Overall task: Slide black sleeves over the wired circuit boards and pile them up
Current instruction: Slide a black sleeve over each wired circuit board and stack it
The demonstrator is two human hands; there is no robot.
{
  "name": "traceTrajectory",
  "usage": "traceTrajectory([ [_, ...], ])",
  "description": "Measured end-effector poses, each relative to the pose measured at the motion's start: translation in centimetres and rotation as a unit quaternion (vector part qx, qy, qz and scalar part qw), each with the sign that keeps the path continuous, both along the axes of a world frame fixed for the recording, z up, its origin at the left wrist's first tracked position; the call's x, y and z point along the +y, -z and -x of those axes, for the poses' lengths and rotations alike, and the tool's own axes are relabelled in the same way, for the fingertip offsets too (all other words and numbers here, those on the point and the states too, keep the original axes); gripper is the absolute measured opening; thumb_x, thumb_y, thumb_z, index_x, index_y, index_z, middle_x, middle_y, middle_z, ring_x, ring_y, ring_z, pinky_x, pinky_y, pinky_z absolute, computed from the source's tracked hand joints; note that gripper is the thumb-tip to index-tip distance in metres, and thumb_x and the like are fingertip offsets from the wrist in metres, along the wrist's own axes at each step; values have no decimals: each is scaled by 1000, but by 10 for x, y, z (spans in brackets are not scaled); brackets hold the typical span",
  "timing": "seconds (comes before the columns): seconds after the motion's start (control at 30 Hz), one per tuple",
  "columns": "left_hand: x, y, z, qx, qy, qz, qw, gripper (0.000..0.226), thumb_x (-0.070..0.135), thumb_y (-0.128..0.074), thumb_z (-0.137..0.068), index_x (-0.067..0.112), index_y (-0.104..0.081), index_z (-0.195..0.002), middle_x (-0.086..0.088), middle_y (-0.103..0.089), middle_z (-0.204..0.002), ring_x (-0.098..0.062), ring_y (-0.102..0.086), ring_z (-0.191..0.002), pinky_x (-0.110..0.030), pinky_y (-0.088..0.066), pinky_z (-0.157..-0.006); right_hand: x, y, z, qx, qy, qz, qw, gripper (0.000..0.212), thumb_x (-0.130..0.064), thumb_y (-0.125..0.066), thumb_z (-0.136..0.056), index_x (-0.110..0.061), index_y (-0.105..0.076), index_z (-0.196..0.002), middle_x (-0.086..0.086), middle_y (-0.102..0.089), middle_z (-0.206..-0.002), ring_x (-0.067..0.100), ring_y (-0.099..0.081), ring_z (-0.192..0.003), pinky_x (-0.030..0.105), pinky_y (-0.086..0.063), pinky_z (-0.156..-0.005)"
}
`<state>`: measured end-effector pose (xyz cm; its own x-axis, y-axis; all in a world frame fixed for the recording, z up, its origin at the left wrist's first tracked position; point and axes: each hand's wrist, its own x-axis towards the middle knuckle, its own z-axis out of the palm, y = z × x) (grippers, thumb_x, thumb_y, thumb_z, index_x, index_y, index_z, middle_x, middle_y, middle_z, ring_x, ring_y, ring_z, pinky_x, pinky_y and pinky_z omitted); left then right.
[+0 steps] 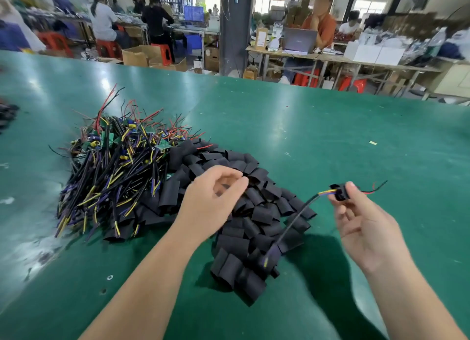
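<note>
A heap of wired circuit boards (114, 167), green boards with black, yellow, purple and red wires, lies at the left of the green table (356, 141). Beside it spreads a pile of short black sleeves (254, 212). My right hand (363, 228) pinches one wired board with a black sleeve on it (339, 192), held above the table to the right of the sleeve pile; its black cable hangs down to the left and red and black leads stick out to the right. My left hand (213, 200) hovers over the sleeve pile, fingers curled, nothing visibly held.
A small dark pile (6, 116) sits at the table's left edge. A yellow scrap (372, 143) lies at the right. Beyond the far edge are other work tables, cardboard boxes, red stools and seated people.
</note>
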<state>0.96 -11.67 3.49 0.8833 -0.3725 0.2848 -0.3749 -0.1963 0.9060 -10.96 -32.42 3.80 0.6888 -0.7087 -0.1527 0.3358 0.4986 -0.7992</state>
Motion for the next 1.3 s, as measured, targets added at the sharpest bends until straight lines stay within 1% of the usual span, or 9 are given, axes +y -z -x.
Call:
traceTrajectory([
  [0.1, 36, -8, -33, -84, -146, -126, 978, 14, 19, -59, -88, 26, -67, -97, 14, -64, -88, -1, -55, -77, -11, -41, -74, -44, 4, 3, 67, 61, 57, 994, 9, -12, -67, -87, -6, -61, -88, 6, -70, -70, 9, -68, -56, 12, -49, -51],
  [0.27, 81, -14, -81, -160, -324, -396, 844, 35, 30, -57, -87, 12, -61, -117, -16, -57, -114, -39, -50, -107, -46, -42, -89, -93, 23, 0, 278, 135, 250, 918, 43, -19, -74, -82, -11, -57, -121, 15, -66, -81, 7, -66, -50, 19, -55, -50],
  [0.4, 86, -10, -99, -170, -310, -517, 780, 40, 54, -52, -88, 20, -68, -101, -7, -66, -98, -31, -60, -97, -41, -38, -88, -87, 31, -2, 411, 152, 379, 815, 50, -24, -72, -79, -19, -54, -126, 12, -66, -116, 26, -61, -94, 41, -50, -80],
  [0.5, 80, -7, -101, -199, -302, -540, 760, 39, 59, -52, -86, 23, -67, -81, 0, -63, -74, -27, -59, -89, -39, -31, -84, -63, 25, -4, 397, 131, 448, 791, 33, -20, -64, -83, -22, -60, -116, 10, -62, -117, 28, -57, -89, 39, -46, -76],
  [0.67, 78, -13, -103, -227, -360, -469, 774, 31, 39, -56, -91, 19, -69, -72, 2, -46, -53, -29, -54, -83, -41, -18, -88, -25, 8, -6, 390, 125, 518, 750, 31, -10, -58, -79, -31, -61, -102, 6, -52, -104, 30, -49, -97, 49, -37, -97],
  [0.83, 72, -31, -89, -294, -371, -325, 819, 23, 33, -59, -92, 24, -74, -78, 1, -69, -85, -30, -52, -94, -42, -18, -93, 14, 0, -9, 291, 48, 523, 799, 24, 1, -59, -81, -21, -67, -87, -3, -67, -90, 14, -59, -80, 29, -42, -78],
  [0.97, 52, -51, -65, -382, -174, -197, 886, 22, 22, -55, -90, 15, -75, -94, -4, -71, -79, -27, -64, -74, -43, -46, -77, 40, 1, -20, 138, -145, 360, 911, 28, 12, -61, -81, -12, -75, -76, 6, -73, -81, 11, -63, -60, 17, -50, -59],
  [1.1, 22, -46, -34, -353, 24, -136, 925, 23, 16, -54, -88, 10, -73, -100, 2, -69, -80, -11, -60, -78, -21, -45, -77, 65, 10, -28, -28, -289, 149, 945, 53, -6, -72, -65, -14, -67, -117, 9, -71, -110, 14, -64, -78, 19, -50, -64],
  [1.3, -8, -21, -18, -278, 86, -96, 952, 22, 8, -59, -91, 14, -73, -107, 6, -74, -86, 0, -62, -83, -14, -46, -83, 62, 12, -30, -59, -157, 275, 947, 60, 3, -74, -66, -14, -61, -122, -6, -72, -85, 6, -65, -75, 14, -50, -74],
])
